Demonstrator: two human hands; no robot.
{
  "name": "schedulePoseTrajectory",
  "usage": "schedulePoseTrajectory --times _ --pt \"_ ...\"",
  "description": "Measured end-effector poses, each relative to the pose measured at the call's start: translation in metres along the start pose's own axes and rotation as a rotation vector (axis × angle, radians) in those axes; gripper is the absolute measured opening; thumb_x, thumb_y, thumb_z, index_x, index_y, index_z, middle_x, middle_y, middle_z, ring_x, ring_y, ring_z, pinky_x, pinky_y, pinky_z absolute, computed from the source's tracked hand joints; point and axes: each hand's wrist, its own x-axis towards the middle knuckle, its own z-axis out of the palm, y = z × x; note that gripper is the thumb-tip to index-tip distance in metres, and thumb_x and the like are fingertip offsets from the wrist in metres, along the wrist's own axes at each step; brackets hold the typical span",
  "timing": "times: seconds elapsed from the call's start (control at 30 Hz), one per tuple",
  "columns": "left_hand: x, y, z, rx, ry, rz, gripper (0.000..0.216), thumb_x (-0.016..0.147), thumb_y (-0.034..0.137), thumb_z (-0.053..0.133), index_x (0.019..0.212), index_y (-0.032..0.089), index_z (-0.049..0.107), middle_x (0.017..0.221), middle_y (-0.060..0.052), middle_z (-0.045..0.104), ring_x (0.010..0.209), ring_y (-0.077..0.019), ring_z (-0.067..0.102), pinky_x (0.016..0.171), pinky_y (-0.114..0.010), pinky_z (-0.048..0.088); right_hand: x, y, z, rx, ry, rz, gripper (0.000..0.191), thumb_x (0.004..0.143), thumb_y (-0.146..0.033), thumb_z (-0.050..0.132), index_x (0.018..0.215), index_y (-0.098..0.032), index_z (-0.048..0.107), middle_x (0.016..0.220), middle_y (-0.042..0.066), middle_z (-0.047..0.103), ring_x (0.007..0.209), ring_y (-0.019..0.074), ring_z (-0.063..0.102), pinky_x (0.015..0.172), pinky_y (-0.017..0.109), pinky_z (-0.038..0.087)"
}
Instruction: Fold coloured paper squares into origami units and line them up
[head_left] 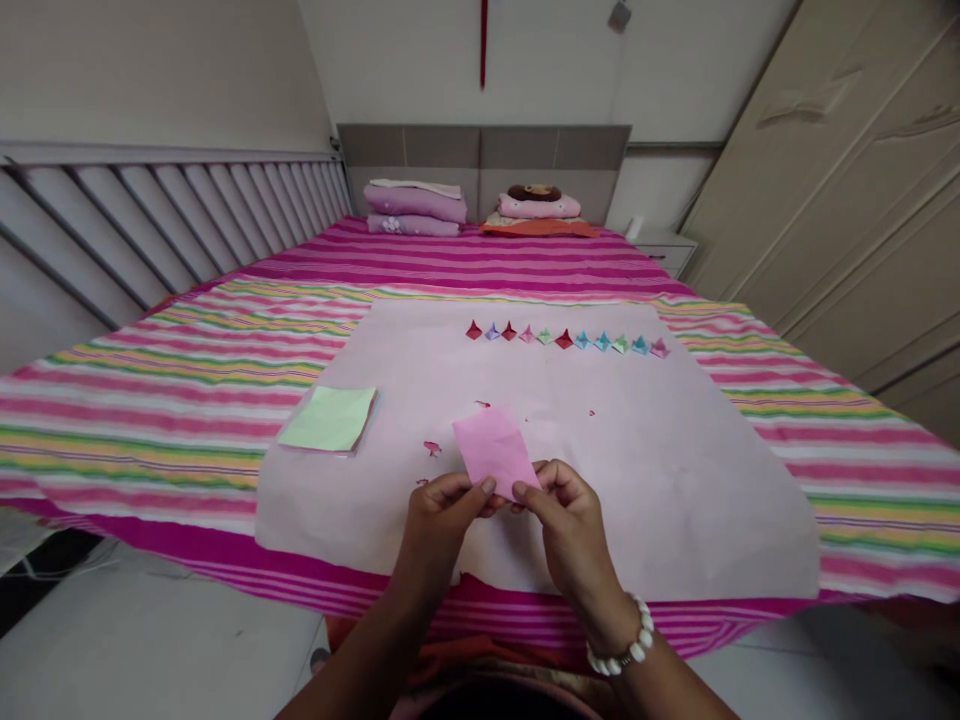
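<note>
My left hand (444, 512) and my right hand (564, 512) both pinch the near edge of a folded pink paper (495, 450), held just above a large pale pink sheet (675, 470) spread on the bed. The paper stands tilted away from me. A white bead bracelet (624, 648) is on my right wrist. A stack of square papers with a light green top sheet (330, 418) lies to the left of my hands. A row of several small folded paper shapes (564, 338), red, purple, green, blue and pink, lines the far side of the sheet.
The bed has a pink, green and yellow striped cover (172, 380). Folded purple bedding (414, 208) and a pillow pile (538, 212) lie at the headboard. A slatted rail (187, 210) runs along the left, cupboard doors (855, 200) along the right. Small paper scraps (432, 447) dot the sheet.
</note>
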Motion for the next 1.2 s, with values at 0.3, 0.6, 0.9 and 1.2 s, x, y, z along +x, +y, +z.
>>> schedulePoseTrajectory --times 0.3,0.6,0.9,1.2 --pt "-0.001 0.002 -0.001 0.024 0.035 0.021 0.016 0.07 0.031 0.074 0.064 0.016 0.072 0.06 -0.001 0.069 0.063 -0.0141 0.06 0.065 -0.024 0.047 0.002 -0.009 0.007 0.122 0.025 0.063 0.053 0.063 -0.021 0.079 0.111 -0.024 0.057 0.064 -0.006 0.06 0.061 0.0141 0.058 0.062 0.028 0.045" --pt "-0.003 0.005 -0.001 -0.013 -0.073 0.028 0.016 0.073 0.029 0.069 0.063 0.017 0.07 0.059 0.002 0.064 0.062 -0.0129 0.056 0.063 -0.023 0.043 0.0 -0.011 0.01 0.129 -0.119 0.22 0.017 0.059 -0.024 0.082 0.069 -0.017 0.07 0.058 -0.003 0.061 0.056 0.0112 0.051 0.057 0.025 0.04" --pt "0.004 0.006 -0.011 0.0 0.039 0.098 0.027 0.073 0.031 0.071 0.055 0.016 0.059 0.053 0.005 0.048 0.057 -0.0092 0.041 0.056 -0.021 0.033 -0.002 -0.011 0.006 0.128 -0.098 0.244 0.021 0.056 -0.024 0.085 0.063 -0.017 0.066 0.056 -0.001 0.065 0.052 0.0115 0.055 0.054 0.024 0.043" --pt "0.006 0.01 -0.018 0.031 0.101 0.152 0.027 0.073 0.032 0.072 0.056 0.015 0.059 0.055 0.005 0.048 0.059 -0.0089 0.041 0.057 -0.02 0.033 -0.001 -0.013 -0.008 0.197 -0.18 0.221 0.047 0.059 -0.032 0.084 0.103 -0.022 0.069 0.097 0.005 0.07 0.091 0.0207 0.063 0.081 0.032 0.048"
